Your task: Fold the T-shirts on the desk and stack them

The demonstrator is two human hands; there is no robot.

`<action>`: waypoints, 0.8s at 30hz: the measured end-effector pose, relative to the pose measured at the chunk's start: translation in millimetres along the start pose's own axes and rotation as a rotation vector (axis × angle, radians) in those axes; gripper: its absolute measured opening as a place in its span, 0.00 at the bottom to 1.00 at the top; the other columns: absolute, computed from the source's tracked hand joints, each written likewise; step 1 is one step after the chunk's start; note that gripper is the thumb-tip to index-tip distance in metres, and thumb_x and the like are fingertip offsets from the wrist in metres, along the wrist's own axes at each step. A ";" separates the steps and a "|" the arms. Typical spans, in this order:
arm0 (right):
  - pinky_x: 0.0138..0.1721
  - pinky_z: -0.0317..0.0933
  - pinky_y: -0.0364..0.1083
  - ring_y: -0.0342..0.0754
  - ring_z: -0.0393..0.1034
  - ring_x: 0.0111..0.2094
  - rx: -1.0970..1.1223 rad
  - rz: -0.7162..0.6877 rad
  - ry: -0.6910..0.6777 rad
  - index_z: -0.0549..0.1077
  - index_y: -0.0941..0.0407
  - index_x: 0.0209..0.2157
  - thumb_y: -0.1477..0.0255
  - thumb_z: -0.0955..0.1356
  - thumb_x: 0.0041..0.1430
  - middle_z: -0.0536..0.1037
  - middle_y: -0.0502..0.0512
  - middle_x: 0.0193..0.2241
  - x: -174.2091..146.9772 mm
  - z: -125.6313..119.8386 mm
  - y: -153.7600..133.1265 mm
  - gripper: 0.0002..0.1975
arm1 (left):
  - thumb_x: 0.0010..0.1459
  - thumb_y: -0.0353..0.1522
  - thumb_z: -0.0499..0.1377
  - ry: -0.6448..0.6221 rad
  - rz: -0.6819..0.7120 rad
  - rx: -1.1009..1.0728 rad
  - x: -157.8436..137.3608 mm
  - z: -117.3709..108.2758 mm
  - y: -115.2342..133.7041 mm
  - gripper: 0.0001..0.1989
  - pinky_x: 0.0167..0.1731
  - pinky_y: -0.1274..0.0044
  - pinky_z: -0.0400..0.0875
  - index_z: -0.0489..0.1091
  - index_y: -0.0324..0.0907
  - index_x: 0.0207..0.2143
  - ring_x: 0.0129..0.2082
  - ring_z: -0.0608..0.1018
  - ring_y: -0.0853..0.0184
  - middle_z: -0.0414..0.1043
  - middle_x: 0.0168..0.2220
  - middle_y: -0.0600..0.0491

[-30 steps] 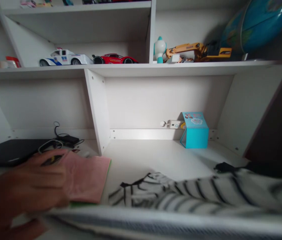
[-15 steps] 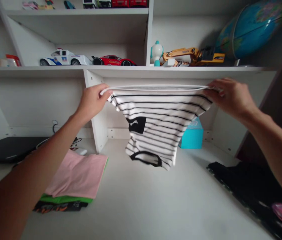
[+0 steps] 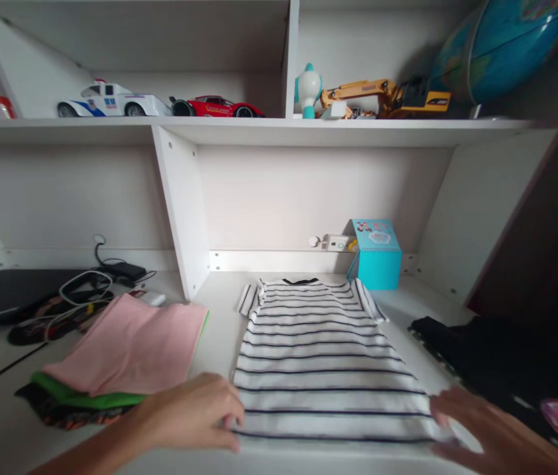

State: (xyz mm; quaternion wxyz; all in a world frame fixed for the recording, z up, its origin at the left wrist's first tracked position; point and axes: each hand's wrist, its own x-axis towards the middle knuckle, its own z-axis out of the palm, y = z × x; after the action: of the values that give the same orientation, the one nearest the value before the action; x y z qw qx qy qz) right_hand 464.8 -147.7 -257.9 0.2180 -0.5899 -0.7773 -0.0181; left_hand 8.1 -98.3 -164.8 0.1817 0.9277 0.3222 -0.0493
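A white T-shirt with dark stripes (image 3: 326, 356) lies spread flat on the desk, its dark neckband at the far end and its hem toward me. The black chest pocket is not visible on the side facing up. My left hand (image 3: 204, 410) is at the near left corner of the hem, thumb and fingers apart. Beside the near right corner is my right hand (image 3: 474, 422), slightly blurred, its thumb and fingers also apart around the corner's edge. Neither hand visibly grips the cloth.
Left of the shirt is a stack of folded clothes (image 3: 135, 349), pink on top. Dark clothing (image 3: 496, 356) lies at the right. A turquoise desk calendar (image 3: 380, 267) stands behind the right sleeve. Cables (image 3: 88, 290) and a black laptop (image 3: 6, 293) occupy the far left.
The T-shirt, held up upside down by its hem between both hands, now lies on the desk. Both hands have come down and toward me, and their fingers have opened.
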 end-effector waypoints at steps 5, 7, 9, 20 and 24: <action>0.50 0.60 0.48 0.50 0.66 0.48 0.039 0.052 -0.135 0.70 0.50 0.44 0.55 0.57 0.59 0.72 0.57 0.46 48.8 24.1 -3.8 0.21 | 0.61 0.38 0.48 0.196 0.099 -0.087 73.7 -9.2 -23.6 0.16 0.44 0.78 0.63 0.69 0.45 0.46 0.43 0.72 0.65 0.70 0.45 0.51; 0.54 0.54 0.53 0.54 0.56 0.56 -0.031 0.075 -0.076 0.64 0.56 0.52 0.54 0.53 0.60 0.64 0.62 0.54 81.6 41.2 -13.8 0.27 | 0.61 0.37 0.45 0.308 0.042 -0.035 117.0 -7.9 -46.0 0.20 0.51 0.76 0.58 0.64 0.41 0.52 0.51 0.67 0.63 0.64 0.53 0.47; 0.55 0.49 0.58 0.57 0.45 0.60 -0.096 0.118 -0.086 0.57 0.57 0.58 0.52 0.53 0.60 0.55 0.63 0.59 101.3 62.4 -22.6 0.31 | 0.60 0.40 0.46 0.331 -0.122 0.027 150.7 1.4 -71.3 0.26 0.55 0.70 0.51 0.55 0.38 0.58 0.59 0.57 0.58 0.53 0.59 0.43; 0.56 0.42 0.61 0.53 0.33 0.62 0.011 0.241 -0.357 0.41 0.44 0.61 0.49 0.50 0.58 0.43 0.51 0.62 62.2 66.7 -12.1 0.32 | 0.57 0.51 0.42 0.130 -0.370 0.063 139.8 -9.4 -145.1 0.32 0.55 0.65 0.51 0.51 0.46 0.60 0.61 0.52 0.54 0.47 0.62 0.46; 0.56 0.43 0.62 0.54 0.33 0.62 -0.137 0.276 -0.276 0.45 0.47 0.61 0.50 0.51 0.59 0.44 0.51 0.62 59.6 76.5 -12.7 0.31 | 0.60 0.45 0.40 0.247 -0.593 0.043 153.0 -5.4 -182.5 0.30 0.53 0.55 0.48 0.43 0.43 0.62 0.62 0.45 0.53 0.38 0.64 0.45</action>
State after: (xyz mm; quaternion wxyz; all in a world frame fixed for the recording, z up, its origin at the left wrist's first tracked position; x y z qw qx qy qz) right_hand 416.3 -75.5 -302.7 0.0691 -0.7013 -0.7084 0.0400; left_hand 16.0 125.0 -247.4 0.0992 0.7959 0.5972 0.0061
